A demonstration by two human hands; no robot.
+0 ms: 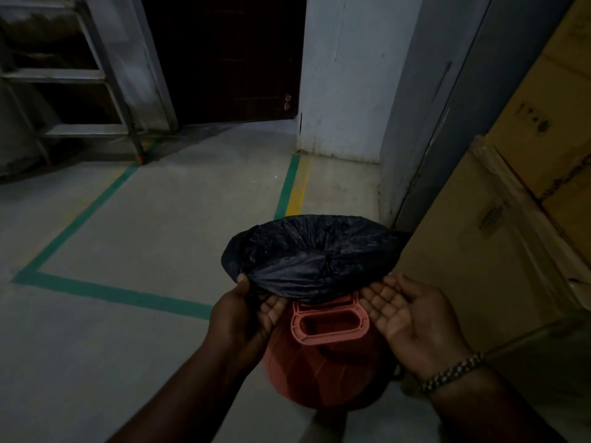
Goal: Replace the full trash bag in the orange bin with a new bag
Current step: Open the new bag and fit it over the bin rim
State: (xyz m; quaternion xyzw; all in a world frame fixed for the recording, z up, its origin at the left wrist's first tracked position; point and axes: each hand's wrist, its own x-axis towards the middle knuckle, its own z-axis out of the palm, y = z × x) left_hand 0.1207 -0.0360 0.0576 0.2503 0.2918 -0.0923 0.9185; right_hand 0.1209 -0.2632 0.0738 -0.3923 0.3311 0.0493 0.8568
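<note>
An orange bin [323, 366] stands on the floor just below me, its looped handle [329, 324] facing me. A black trash bag [313, 251] covers its mouth, stretched over the rim and bunched toward the near side. My left hand [246, 311] pinches the bag's near left edge between thumb and fingers. My right hand [412, 311] lies palm up with straight fingers at the bag's near right edge, fingertips just under the plastic. A beaded bracelet [451, 372] sits on my right wrist.
Stacked cardboard boxes [511, 199] rise close on the right of the bin. A grey wall corner [415, 123] stands behind it. A dark door [224, 59] and a metal ladder frame [96, 91] lie ahead left. Green tape lines [112, 295] mark the grey floor.
</note>
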